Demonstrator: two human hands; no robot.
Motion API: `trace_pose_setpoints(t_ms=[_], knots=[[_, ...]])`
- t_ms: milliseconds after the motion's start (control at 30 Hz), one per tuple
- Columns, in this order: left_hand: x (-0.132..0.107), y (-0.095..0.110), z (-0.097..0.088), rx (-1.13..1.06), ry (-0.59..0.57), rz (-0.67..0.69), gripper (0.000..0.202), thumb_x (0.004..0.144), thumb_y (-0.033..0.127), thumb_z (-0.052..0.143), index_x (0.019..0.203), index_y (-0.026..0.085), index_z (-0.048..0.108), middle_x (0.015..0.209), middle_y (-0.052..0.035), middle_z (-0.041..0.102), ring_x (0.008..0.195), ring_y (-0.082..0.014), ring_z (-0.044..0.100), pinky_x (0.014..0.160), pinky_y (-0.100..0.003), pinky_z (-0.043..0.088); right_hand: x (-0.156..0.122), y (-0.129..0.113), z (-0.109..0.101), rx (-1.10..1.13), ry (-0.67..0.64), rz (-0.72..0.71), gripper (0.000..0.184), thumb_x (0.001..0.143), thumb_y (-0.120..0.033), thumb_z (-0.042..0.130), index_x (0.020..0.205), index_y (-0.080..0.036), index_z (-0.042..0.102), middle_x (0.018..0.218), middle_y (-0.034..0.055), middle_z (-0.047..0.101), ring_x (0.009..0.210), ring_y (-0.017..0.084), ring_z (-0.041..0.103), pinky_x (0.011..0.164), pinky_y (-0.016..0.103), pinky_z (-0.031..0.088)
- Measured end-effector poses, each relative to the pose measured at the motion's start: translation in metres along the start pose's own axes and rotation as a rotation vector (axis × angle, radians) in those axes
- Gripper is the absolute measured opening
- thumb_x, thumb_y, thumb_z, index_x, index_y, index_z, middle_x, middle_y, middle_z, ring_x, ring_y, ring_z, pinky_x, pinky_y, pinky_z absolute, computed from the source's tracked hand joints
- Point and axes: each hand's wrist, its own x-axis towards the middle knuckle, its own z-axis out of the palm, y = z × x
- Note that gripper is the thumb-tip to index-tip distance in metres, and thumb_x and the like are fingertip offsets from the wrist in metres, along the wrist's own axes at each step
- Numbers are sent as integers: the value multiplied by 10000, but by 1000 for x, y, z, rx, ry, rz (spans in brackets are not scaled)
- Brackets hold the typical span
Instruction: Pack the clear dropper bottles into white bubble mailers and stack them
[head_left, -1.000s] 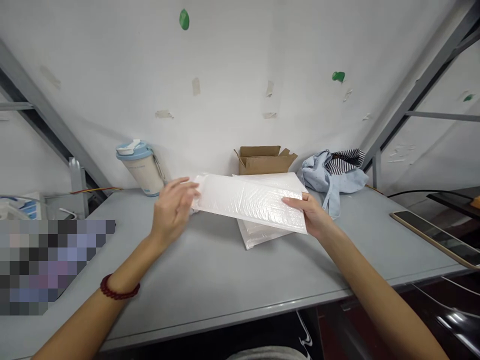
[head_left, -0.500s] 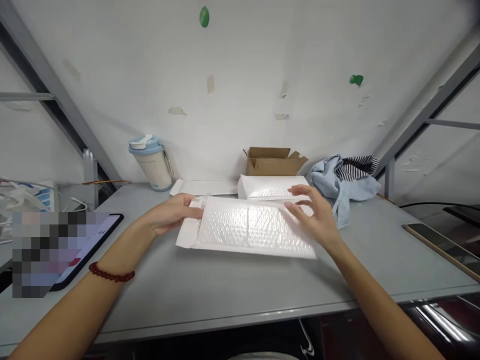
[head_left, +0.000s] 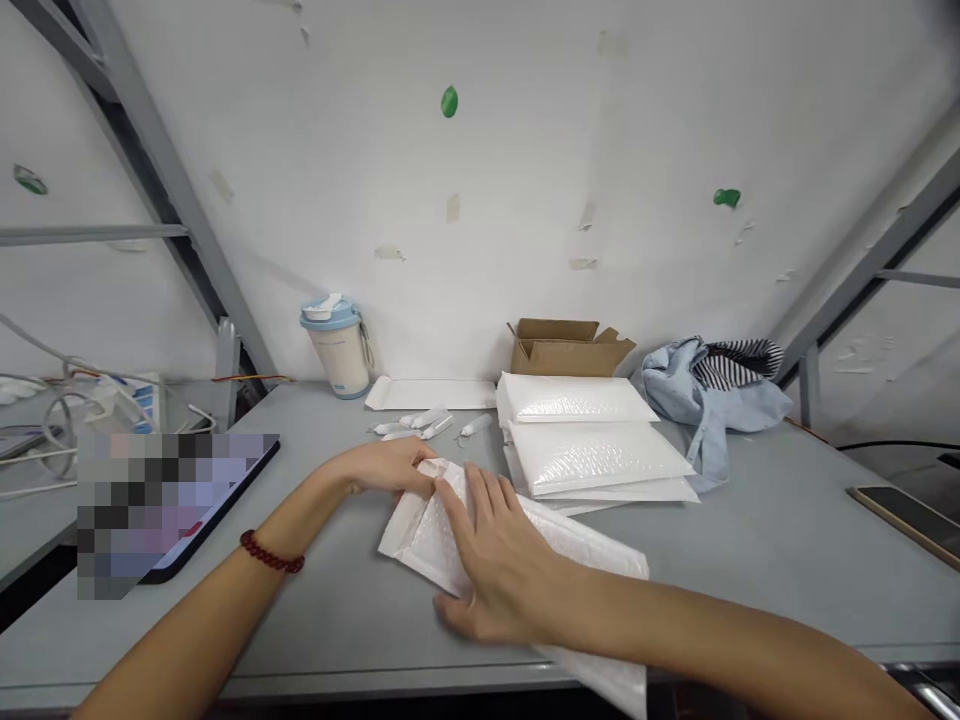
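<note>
A white bubble mailer (head_left: 592, 545) lies slantwise at the front of the grey table, its lower right end reaching past the front edge. My left hand (head_left: 386, 467) pinches its upper left end, thumb on top and the other fingers partly hidden. Stretched flat over the middle of the mailer is my right hand (head_left: 502, 560), fingers extended and pressing on the surface. Behind it rests a stack of similar white mailers (head_left: 600, 455). Several small white tube-like pieces (head_left: 420, 424) lie beyond my left hand.
A flat white mailer (head_left: 435, 393) lies along the wall beside a cream cup with a blue lid (head_left: 337, 350). An open cardboard box (head_left: 574, 355) and a light blue cloth (head_left: 690, 385) stand behind. A tablet (head_left: 217, 500) sits left, a phone (head_left: 907, 520) right.
The mailer has come down from above the table and turned slantwise, right end nearer me. My right hand has moved left and flattened onto it. The view has shifted, uncovering the stack and small white pieces.
</note>
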Motion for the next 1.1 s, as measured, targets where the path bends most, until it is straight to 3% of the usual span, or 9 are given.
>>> trace_pose_setpoints(t_ms=[133, 233, 433, 500, 600, 700, 767, 933, 1100], knots=[[1, -4, -2, -1, -95, -14, 81, 626, 282, 595, 613, 203, 581, 575, 39, 549, 551, -143, 509, 496, -229, 380, -3, -4, 4, 47, 12, 11, 826, 642, -342, 560, 1373, -74, 285, 1281, 243, 362, 1089, 379, 380, 891, 524, 347], [2, -9, -4, 18, -103, -31, 127, 617, 308, 621, 586, 201, 561, 549, 40, 525, 520, -137, 491, 465, -227, 361, -3, -6, 5, 53, 42, 13, 753, 635, -317, 545, 1323, -80, 353, 1191, 209, 407, 1018, 342, 385, 835, 481, 375], [11, -20, -7, 54, 31, -14, 192, 586, 261, 608, 497, 198, 450, 467, 61, 392, 467, -110, 419, 463, -224, 346, 0, -1, 9, 65, 113, 20, 588, 666, -254, 516, 1222, -80, 442, 1128, 187, 418, 1025, 318, 366, 834, 451, 382], [12, -23, -11, 37, 92, -12, 199, 613, 314, 628, 530, 197, 490, 484, 52, 440, 482, -117, 453, 482, -229, 366, 2, 3, 10, 89, 121, 56, 566, 677, -258, 519, 1211, -85, 448, 1127, 181, 419, 1032, 315, 370, 836, 449, 388], [11, -25, -20, 65, 284, -14, 237, 670, 423, 613, 632, 194, 570, 544, 15, 544, 534, -147, 522, 531, -253, 408, 5, 11, 8, 198, 100, 120, 581, 683, -294, 547, 1220, -98, 443, 1108, 157, 438, 1030, 302, 394, 857, 440, 393], [10, -31, -32, 342, 655, 4, 265, 683, 456, 596, 662, 192, 589, 630, -26, 604, 622, -182, 554, 570, -266, 391, 8, 19, 6, 382, 23, 204, 621, 669, -310, 582, 1241, -124, 427, 1113, 130, 461, 1035, 282, 434, 891, 426, 393], [10, -38, -38, 551, 782, 5, 261, 669, 456, 608, 684, 196, 604, 735, -55, 641, 725, -218, 573, 603, -273, 377, 9, 22, 4, 479, 19, 251, 616, 671, -301, 588, 1239, -131, 424, 1146, 128, 469, 1064, 274, 449, 912, 415, 390], [15, -48, -36, 652, 649, 6, 250, 673, 413, 598, 798, 198, 622, 852, -72, 667, 800, -246, 592, 642, -281, 388, 6, 24, 0, 519, 98, 235, 529, 707, -269, 572, 1201, -137, 438, 1164, 125, 535, 1052, 263, 504, 873, 391, 415], [8, -32, -31, 395, 658, 113, 413, 703, 354, 580, 1081, 194, 536, 772, -14, 667, 706, -191, 611, 638, -270, 424, 5, 26, -5, 480, 96, 249, 454, 738, -241, 540, 1175, -164, 443, 1071, 105, 599, 903, 252, 574, 760, 372, 434]])
